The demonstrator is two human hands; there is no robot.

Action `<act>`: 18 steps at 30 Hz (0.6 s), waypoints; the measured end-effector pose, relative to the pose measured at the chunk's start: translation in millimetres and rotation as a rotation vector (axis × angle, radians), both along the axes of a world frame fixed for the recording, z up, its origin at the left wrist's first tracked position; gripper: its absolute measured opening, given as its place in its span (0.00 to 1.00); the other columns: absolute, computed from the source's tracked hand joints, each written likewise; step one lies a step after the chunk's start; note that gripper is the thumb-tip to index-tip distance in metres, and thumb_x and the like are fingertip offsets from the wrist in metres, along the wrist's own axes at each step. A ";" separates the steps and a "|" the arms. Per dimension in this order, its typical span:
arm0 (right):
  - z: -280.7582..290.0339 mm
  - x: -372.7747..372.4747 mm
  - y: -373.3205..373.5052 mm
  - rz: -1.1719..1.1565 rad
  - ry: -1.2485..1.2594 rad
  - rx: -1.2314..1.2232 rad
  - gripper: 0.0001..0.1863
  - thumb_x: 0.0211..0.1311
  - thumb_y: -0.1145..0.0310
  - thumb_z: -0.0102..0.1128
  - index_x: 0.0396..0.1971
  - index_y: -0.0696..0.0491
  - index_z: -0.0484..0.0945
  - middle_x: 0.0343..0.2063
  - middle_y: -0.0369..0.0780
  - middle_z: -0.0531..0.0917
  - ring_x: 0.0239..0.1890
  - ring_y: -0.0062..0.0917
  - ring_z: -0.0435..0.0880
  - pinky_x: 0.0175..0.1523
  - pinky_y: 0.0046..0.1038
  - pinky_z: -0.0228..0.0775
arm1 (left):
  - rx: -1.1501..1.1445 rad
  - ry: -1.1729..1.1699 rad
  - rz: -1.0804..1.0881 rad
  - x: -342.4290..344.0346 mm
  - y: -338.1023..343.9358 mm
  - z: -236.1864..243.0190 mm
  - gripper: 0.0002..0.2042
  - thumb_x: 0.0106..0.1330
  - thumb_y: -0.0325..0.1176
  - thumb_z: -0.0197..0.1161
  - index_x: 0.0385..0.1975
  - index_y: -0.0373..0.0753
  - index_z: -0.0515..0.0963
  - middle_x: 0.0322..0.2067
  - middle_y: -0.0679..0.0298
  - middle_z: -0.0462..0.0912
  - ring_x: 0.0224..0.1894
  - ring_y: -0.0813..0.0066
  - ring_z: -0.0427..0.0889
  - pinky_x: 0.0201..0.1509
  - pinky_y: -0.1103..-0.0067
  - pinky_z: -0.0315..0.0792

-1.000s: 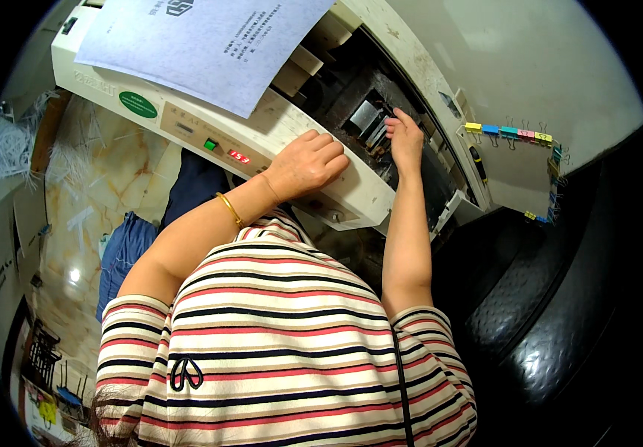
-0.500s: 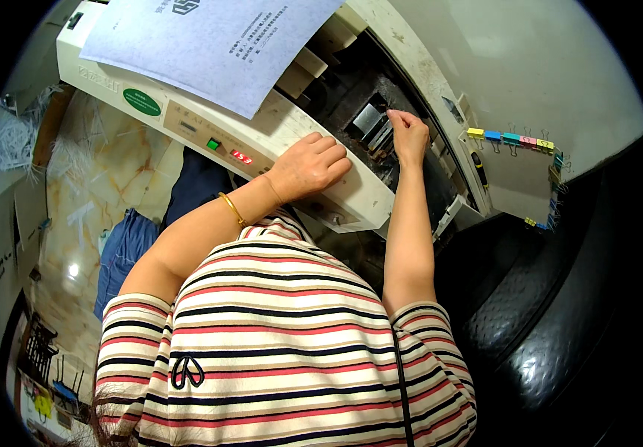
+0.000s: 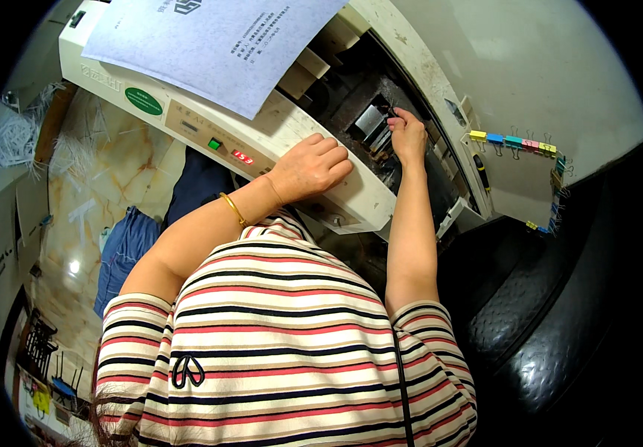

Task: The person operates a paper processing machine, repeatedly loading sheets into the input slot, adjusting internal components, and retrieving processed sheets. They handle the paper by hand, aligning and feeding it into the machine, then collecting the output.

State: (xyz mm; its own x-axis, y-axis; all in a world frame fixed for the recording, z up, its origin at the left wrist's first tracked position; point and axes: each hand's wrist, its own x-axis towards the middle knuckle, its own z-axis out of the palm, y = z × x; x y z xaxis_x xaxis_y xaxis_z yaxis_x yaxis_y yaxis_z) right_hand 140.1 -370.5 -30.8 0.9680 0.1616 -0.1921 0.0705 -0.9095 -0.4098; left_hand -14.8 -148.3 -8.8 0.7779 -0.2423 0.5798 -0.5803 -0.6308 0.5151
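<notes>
My left hand (image 3: 310,165) rests in a loose fist on the cream casing of a long binding machine (image 3: 370,195), and nothing shows in its fingers. My right hand (image 3: 409,136) reaches into the machine's dark open channel, thumb and fingertips pinched together. A small dark bit shows at the fingertips, too small to name. Just left of those fingertips sits a shiny metal block (image 3: 371,119) in the grimy channel. A printed white sheet (image 3: 210,56) lies on top of the machine, to the left of the channel.
A green switch (image 3: 215,144) and a red lit display (image 3: 242,157) are on the machine's front. Colourful binder clips (image 3: 514,141) line a grey panel at the right, with a black and yellow pen-like tool (image 3: 481,171) nearby. Shredded paper (image 3: 12,138) heaps at far left.
My right fingertips have shifted slightly, their pinch now nearer the top corner of the metal block. My left hand stays where it was on the casing.
</notes>
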 end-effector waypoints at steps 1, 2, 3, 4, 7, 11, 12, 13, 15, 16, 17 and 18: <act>0.4 -0.9 -1.3 -0.016 -0.010 0.025 0.16 0.61 0.68 0.55 0.45 0.59 0.81 0.33 0.43 0.87 0.33 0.25 0.86 0.44 0.27 0.76 | -0.001 0.000 -0.001 0.2 0.0 0.4 0.07 0.49 0.31 0.61 0.24 0.42 0.69 0.25 0.67 0.69 0.30 0.71 0.72 0.36 0.77 0.67; 2.3 -2.0 -1.3 -0.029 -0.021 0.050 0.15 0.62 0.67 0.56 0.43 0.60 0.82 0.32 0.43 0.87 0.32 0.25 0.86 0.43 0.26 0.76 | -0.001 0.000 -0.001 0.5 0.0 0.6 0.07 0.49 0.31 0.61 0.24 0.42 0.69 0.25 0.67 0.69 0.30 0.71 0.72 0.36 0.77 0.67; 4.1 -3.6 -1.5 -0.043 -0.031 0.075 0.15 0.62 0.66 0.56 0.42 0.60 0.82 0.31 0.43 0.87 0.32 0.25 0.86 0.43 0.26 0.76 | 0.000 -0.002 -0.002 0.6 0.0 0.8 0.07 0.49 0.31 0.61 0.24 0.42 0.69 0.25 0.67 0.69 0.30 0.71 0.72 0.36 0.77 0.67; 6.3 -6.3 -2.2 -0.054 -0.024 0.072 0.14 0.62 0.65 0.57 0.40 0.60 0.82 0.31 0.43 0.87 0.32 0.26 0.86 0.42 0.26 0.76 | 0.002 -0.005 -0.003 0.5 0.0 1.1 0.07 0.49 0.31 0.60 0.24 0.42 0.69 0.25 0.67 0.69 0.30 0.71 0.72 0.36 0.77 0.67; 22.3 -16.7 10.1 -0.089 -0.018 0.060 0.14 0.64 0.62 0.57 0.35 0.59 0.82 0.29 0.44 0.86 0.31 0.31 0.85 0.40 0.29 0.75 | -0.005 0.019 -0.021 -0.3 0.5 -3.8 0.08 0.50 0.31 0.63 0.29 0.43 0.72 0.27 0.67 0.70 0.31 0.71 0.72 0.35 0.77 0.67; 17.0 -20.7 7.1 -0.092 -0.155 -0.008 0.19 0.68 0.57 0.52 0.29 0.60 0.78 0.26 0.50 0.83 0.29 0.44 0.82 0.37 0.39 0.72 | -0.012 0.025 -0.032 -0.3 0.3 -2.9 0.09 0.51 0.31 0.64 0.31 0.43 0.73 0.27 0.67 0.71 0.31 0.71 0.72 0.34 0.77 0.67; 13.9 -20.7 5.7 -0.070 -0.211 -0.034 0.20 0.68 0.56 0.51 0.29 0.60 0.78 0.25 0.51 0.81 0.28 0.46 0.81 0.36 0.40 0.71 | -0.007 0.012 -0.025 0.1 -0.1 -2.2 0.08 0.50 0.31 0.63 0.29 0.43 0.72 0.27 0.67 0.70 0.31 0.71 0.72 0.35 0.77 0.67; 12.1 -22.2 2.9 -0.105 -0.200 0.007 0.24 0.70 0.52 0.46 0.30 0.61 0.76 0.25 0.55 0.78 0.28 0.50 0.78 0.36 0.43 0.69 | -0.003 -0.001 -0.017 0.7 -0.9 -1.4 0.07 0.50 0.31 0.61 0.27 0.43 0.70 0.26 0.67 0.69 0.30 0.71 0.72 0.35 0.77 0.67; 7.4 -18.5 -5.3 -0.185 -0.052 0.047 0.22 0.71 0.55 0.47 0.31 0.61 0.77 0.25 0.52 0.80 0.27 0.45 0.80 0.35 0.40 0.70 | 0.008 -0.010 -0.010 0.9 -0.6 0.4 0.07 0.49 0.31 0.60 0.24 0.43 0.69 0.25 0.67 0.68 0.30 0.71 0.72 0.36 0.77 0.67; 5.1 -17.3 -9.5 -0.226 0.023 0.067 0.21 0.71 0.56 0.47 0.32 0.61 0.78 0.25 0.51 0.81 0.27 0.42 0.81 0.34 0.39 0.70 | 0.013 -0.008 -0.010 0.8 -0.2 1.2 0.07 0.49 0.31 0.60 0.24 0.43 0.69 0.25 0.67 0.68 0.30 0.71 0.72 0.36 0.77 0.67; 6.3 -17.5 -9.1 -0.268 0.124 0.226 0.20 0.72 0.59 0.47 0.34 0.61 0.78 0.26 0.48 0.82 0.29 0.37 0.81 0.35 0.35 0.72 | 0.018 -0.004 -0.008 0.8 0.2 1.9 0.07 0.49 0.32 0.60 0.24 0.43 0.69 0.25 0.67 0.68 0.30 0.71 0.72 0.36 0.77 0.67; 7.9 -18.3 -9.2 -0.309 0.225 0.385 0.18 0.73 0.61 0.46 0.36 0.61 0.79 0.28 0.45 0.82 0.31 0.32 0.81 0.37 0.31 0.74 | 0.019 -0.001 -0.007 0.6 0.3 2.1 0.07 0.49 0.32 0.60 0.24 0.43 0.69 0.25 0.67 0.68 0.30 0.72 0.72 0.36 0.77 0.67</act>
